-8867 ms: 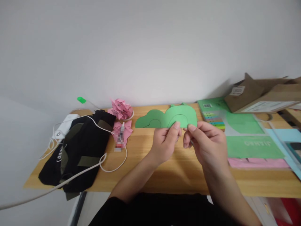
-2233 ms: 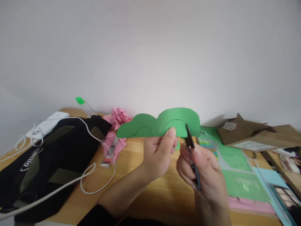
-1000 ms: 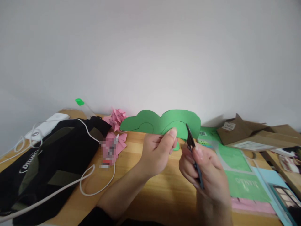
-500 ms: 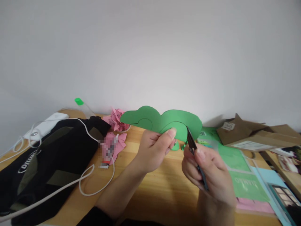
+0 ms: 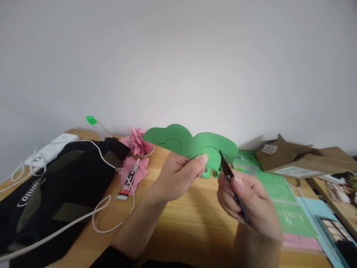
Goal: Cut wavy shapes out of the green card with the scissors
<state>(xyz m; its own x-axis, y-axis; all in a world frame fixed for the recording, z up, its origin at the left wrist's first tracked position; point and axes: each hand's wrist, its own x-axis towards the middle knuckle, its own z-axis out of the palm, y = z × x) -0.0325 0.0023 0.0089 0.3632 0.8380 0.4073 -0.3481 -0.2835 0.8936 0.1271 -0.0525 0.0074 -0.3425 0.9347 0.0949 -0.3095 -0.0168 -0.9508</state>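
My left hand (image 5: pixel 178 178) pinches a wavy-edged piece of green paper (image 5: pixel 212 139) between thumb and fingers, holding it up above the table. Curved dark lines are drawn on the paper. My right hand (image 5: pixel 247 197) is closed around dark scissors (image 5: pixel 227 167), whose blades point up and left. Their tips meet the paper along its curved line, right of my left thumb, where the lower flap hangs slightly apart. Small green paper scraps (image 5: pixel 206 172) lie on the table behind my hands.
A pink paper flower (image 5: pixel 139 141), a glue tube (image 5: pixel 128 184) and a black bag (image 5: pixel 69 186) with a white cable (image 5: pixel 93 219) lie left on the wooden table (image 5: pixel 189 227). Brown cardboard (image 5: pixel 301 156) and green packets (image 5: pixel 295 219) lie right. A wall stands behind.
The scissor tips have shifted slightly left along the drawn curve. The cut flap now sits further apart from the paper's right part. My left hand keeps its pinch.
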